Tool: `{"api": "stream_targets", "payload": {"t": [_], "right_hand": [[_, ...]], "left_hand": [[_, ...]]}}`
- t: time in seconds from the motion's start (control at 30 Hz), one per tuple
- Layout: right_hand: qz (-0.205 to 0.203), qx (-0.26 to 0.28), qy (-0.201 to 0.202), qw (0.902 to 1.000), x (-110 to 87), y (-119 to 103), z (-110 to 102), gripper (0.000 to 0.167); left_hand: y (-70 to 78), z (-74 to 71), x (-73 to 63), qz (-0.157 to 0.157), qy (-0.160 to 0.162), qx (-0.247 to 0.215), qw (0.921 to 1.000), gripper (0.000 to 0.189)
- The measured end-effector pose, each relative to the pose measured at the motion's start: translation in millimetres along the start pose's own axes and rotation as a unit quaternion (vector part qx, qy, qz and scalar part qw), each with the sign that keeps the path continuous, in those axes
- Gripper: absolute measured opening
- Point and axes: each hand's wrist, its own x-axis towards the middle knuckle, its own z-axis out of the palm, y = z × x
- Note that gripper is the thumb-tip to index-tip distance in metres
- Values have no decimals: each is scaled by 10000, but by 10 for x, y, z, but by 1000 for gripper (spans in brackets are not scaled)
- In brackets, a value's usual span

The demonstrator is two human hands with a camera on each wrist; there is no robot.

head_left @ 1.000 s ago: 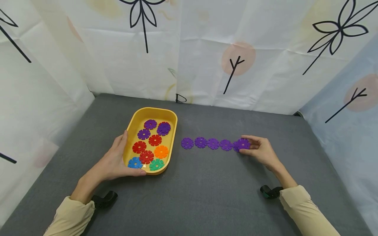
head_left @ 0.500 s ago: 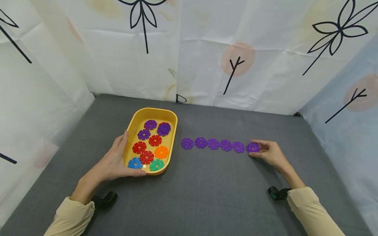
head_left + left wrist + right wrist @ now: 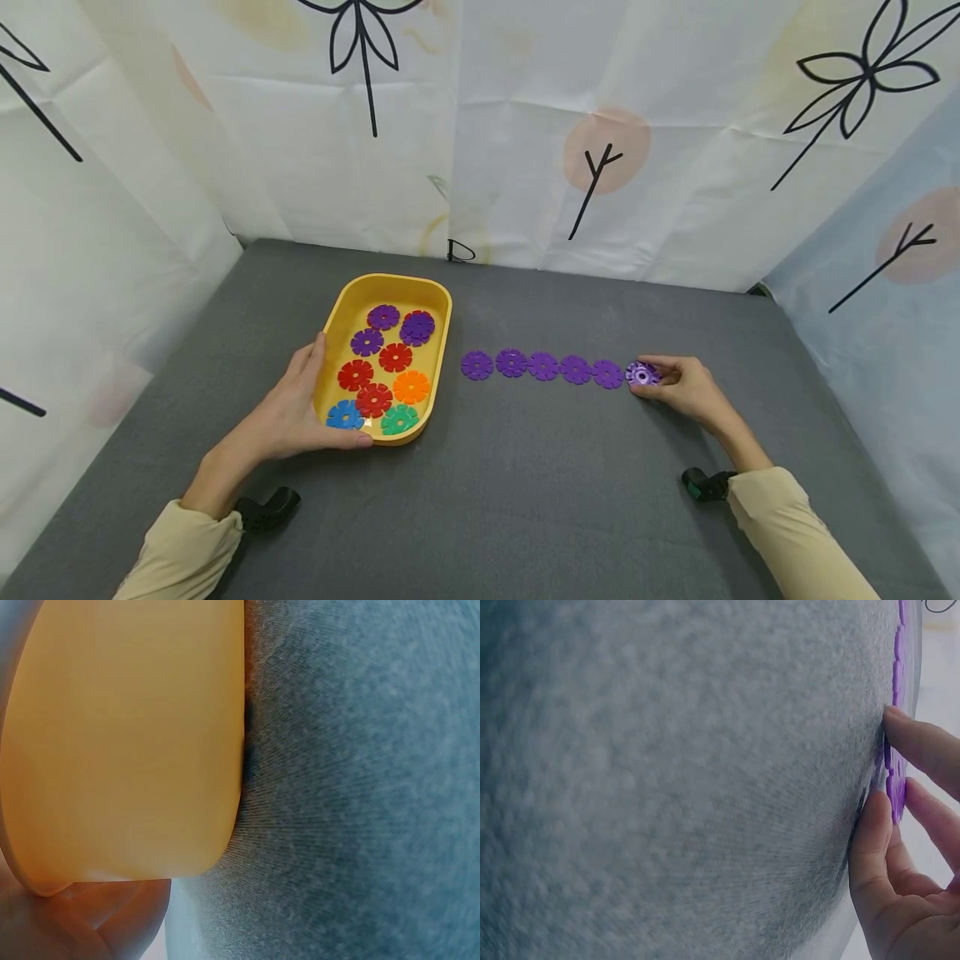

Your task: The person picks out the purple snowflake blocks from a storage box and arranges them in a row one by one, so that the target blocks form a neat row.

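My left hand (image 3: 288, 412) grips the near left corner of a yellow plastic tray (image 3: 426, 287), thumb along its near rim. The left wrist view shows the tray's outer wall (image 3: 124, 742) close up, with part of the hand below it. At the right end of a row, my right hand (image 3: 686, 390) pinches a purple snowflake disc (image 3: 642, 374) at the table surface. The other purple discs in the row, such as the middle one (image 3: 543, 366), lie flat to its left. In the right wrist view, fingertips hold the disc (image 3: 895, 799) at its edges.
Inside the tray lie several snowflake discs: purple (image 3: 367, 342), red (image 3: 355, 375), an orange one (image 3: 411, 387), a blue one (image 3: 344, 414) and a green one (image 3: 400, 419). A grey cloth (image 3: 480, 517) covers the table. A patterned white curtain (image 3: 517, 192) stands behind it.
The right hand has moved right, leaving one purple disc in the row and carrying another to the row's right end, where it now tilts and catches the light. The left hand and tray stay put.
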Motion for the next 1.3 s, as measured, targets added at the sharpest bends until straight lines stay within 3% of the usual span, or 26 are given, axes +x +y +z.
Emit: {"api": "stream_targets", "payload": {"t": [0.47,1.3], "right_hand": [[-82,-107,-219,9997,2,-4,-15,58],[-30,-122,-89,9999,-32,-11,40,57]], "left_hand": [[3,9,7,-13,14,39,10000,149],[13,-4,2,-44,-20,53,10000,150]]}}
